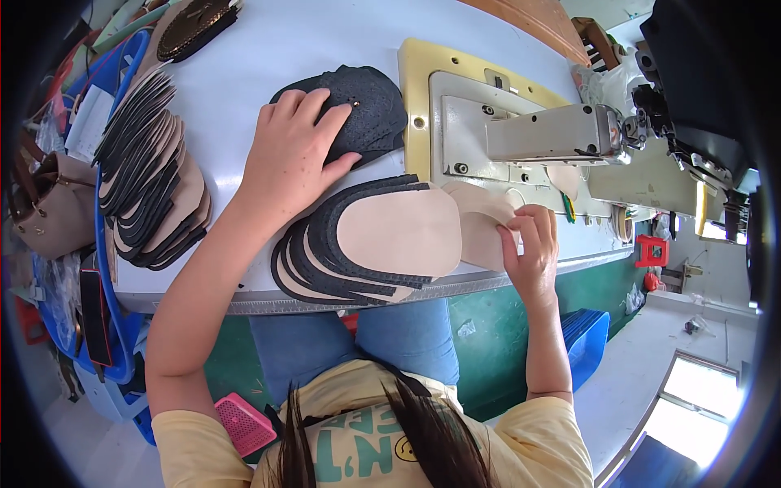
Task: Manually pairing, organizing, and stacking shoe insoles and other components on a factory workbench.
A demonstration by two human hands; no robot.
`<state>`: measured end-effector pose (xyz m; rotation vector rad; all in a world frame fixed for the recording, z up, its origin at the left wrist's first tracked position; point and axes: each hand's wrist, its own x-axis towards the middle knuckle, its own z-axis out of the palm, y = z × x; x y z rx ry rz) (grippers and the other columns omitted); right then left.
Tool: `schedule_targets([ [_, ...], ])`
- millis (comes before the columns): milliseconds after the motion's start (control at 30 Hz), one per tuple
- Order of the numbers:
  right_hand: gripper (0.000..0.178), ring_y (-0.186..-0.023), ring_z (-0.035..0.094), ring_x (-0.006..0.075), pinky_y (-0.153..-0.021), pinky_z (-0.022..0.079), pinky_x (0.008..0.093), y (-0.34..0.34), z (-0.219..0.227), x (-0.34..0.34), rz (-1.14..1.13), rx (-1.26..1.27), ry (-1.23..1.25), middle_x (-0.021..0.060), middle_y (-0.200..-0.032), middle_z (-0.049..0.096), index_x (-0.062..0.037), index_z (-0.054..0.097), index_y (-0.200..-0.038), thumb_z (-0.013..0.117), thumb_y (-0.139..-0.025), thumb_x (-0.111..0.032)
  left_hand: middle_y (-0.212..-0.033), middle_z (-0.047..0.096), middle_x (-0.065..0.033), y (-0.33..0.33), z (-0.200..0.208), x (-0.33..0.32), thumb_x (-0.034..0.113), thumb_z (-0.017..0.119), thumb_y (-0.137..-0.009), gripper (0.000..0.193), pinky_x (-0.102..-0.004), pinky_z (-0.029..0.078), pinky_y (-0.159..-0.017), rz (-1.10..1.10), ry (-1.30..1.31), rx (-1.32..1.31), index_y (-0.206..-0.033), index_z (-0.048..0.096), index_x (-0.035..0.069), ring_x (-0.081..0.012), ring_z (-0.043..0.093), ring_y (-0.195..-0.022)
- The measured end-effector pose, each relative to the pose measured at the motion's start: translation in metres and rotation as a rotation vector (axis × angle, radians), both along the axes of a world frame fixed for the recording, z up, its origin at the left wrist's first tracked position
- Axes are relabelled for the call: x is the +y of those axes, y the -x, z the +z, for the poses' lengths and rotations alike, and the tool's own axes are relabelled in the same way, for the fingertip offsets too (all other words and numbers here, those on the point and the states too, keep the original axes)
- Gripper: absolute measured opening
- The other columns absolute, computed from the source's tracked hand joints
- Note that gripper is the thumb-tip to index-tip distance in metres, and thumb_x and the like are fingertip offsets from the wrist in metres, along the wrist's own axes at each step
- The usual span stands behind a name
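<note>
My left hand (289,154) rests with spread fingers on a pile of black textured leather-like pieces (376,114). Between the thumb and fingers of my right hand (533,248), the edge of a beige rounded piece (482,236) is pinched and bent upward. This piece lies partly beside a fanned stack of black and beige rounded pieces (399,228) near the table's front edge. To the right of the black pile stands a sewing machine (553,134), just beyond my right hand.
Another fanned stack of black and beige pieces (154,187) lies at the table's left. A dark brown stitched piece (195,28) is at the far left. Blue baskets (126,325) flank the table's left edge, with a beige handbag (57,199) there. A pink basket (244,423) sits below.
</note>
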<state>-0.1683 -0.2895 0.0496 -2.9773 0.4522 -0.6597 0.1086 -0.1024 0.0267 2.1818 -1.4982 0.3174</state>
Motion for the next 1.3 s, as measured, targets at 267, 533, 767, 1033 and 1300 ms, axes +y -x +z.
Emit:
schedule_targets([
  [267, 0.019, -0.067, 0.050, 0.0168, -0.063, 0.042, 0.0276, 0.012, -0.007, -0.003, -0.236, -0.049, -0.316, 0.0065, -0.072, 0.055, 0.0003, 0.056, -0.080, 0.074, -0.075, -0.005, -0.110, 0.062, -0.0225, -0.001, -0.004, 0.000, 0.018, 0.070, -0.078, 0.032, -0.0388, 0.051, -0.085, -0.086, -0.011, -0.274, -0.100, 0.062, -0.004, -0.0331, 0.060, -0.101],
  [533, 0.009, -0.065, 0.050, 0.0078, -0.063, 0.044, 0.0252, 0.026, -0.003, -0.001, -0.382, -0.197, -0.695, 0.0029, -0.067, 0.060, 0.0015, 0.062, -0.087, 0.065, -0.084, -0.006, -0.100, 0.054, -0.0106, 0.004, 0.000, 0.001, 0.018, 0.076, -0.069, 0.036, -0.0395, 0.045, -0.083, -0.060, 0.056, -0.050, -0.096, 0.057, 0.004, -0.0285, 0.052, -0.099],
  [767, 0.007, -0.065, 0.050, 0.0101, -0.064, 0.044, 0.0246, 0.036, -0.011, -0.006, -0.316, -0.238, -0.531, 0.0048, -0.069, 0.059, 0.0018, 0.061, -0.090, 0.064, -0.084, -0.002, -0.100, 0.052, -0.0091, -0.004, 0.001, 0.000, 0.019, 0.074, -0.071, 0.034, -0.0383, 0.043, -0.083, -0.059, 0.009, -0.029, -0.097, 0.057, 0.005, -0.0270, 0.051, -0.097],
  [1033, 0.015, -0.092, 0.056, 0.0109, -0.084, 0.043, 0.0244, 0.037, -0.006, -0.005, -0.185, -0.122, -1.049, 0.0052, -0.096, 0.061, 0.0007, 0.062, -0.094, 0.062, -0.080, 0.005, -0.112, 0.063, -0.0174, 0.005, 0.011, 0.012, -0.003, 0.055, -0.079, 0.034, -0.0431, 0.048, -0.091, -0.045, 0.077, 0.173, -0.112, 0.063, 0.004, -0.0356, 0.060, -0.103],
  [1300, 0.016, -0.124, 0.046, 0.0297, -0.105, 0.035, 0.0438, 0.046, 0.021, -0.016, 0.331, -0.059, -1.429, 0.0201, -0.128, 0.050, 0.0034, 0.064, -0.092, 0.059, -0.077, 0.002, -0.128, 0.056, -0.0112, 0.078, 0.021, 0.041, 0.014, 0.064, -0.076, 0.042, -0.0580, 0.027, -0.109, -0.482, -0.071, 0.075, -0.118, 0.065, 0.014, -0.0296, 0.047, -0.127],
])
